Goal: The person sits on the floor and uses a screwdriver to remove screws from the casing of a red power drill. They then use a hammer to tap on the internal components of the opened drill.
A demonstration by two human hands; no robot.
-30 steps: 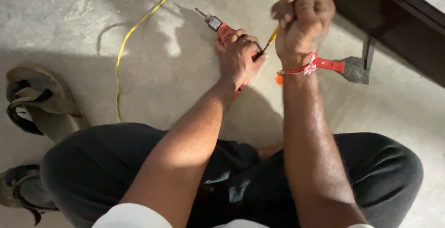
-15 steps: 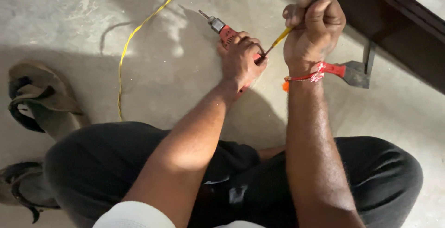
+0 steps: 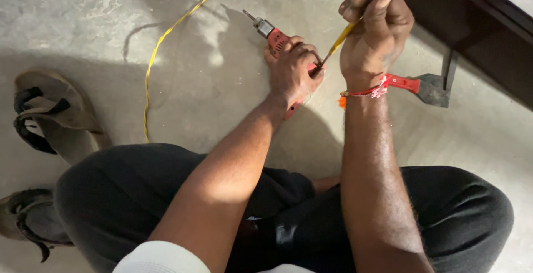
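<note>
So the left hand [image 3: 293, 72] is wrapping its fingers tight around the body of a red electric drill [image 3: 276, 39] that's lying on the concrete floor [image 3: 100, 18], chuck and bit pointing up-left, while the right hand [image 3: 377, 31] is hovering just beside it with fingers curled shut around a yellow-handled screwdriver [image 3: 340, 41], its tip angling down into the drill right by the left thumb. A yellow cord [image 3: 161, 43] is trailing off across the floor, a red-handled hatchet [image 3: 425, 87] is lying just past the right wrist, and two worn sandals [image 3: 47, 115] are sitting off to the left by the knee.
</note>
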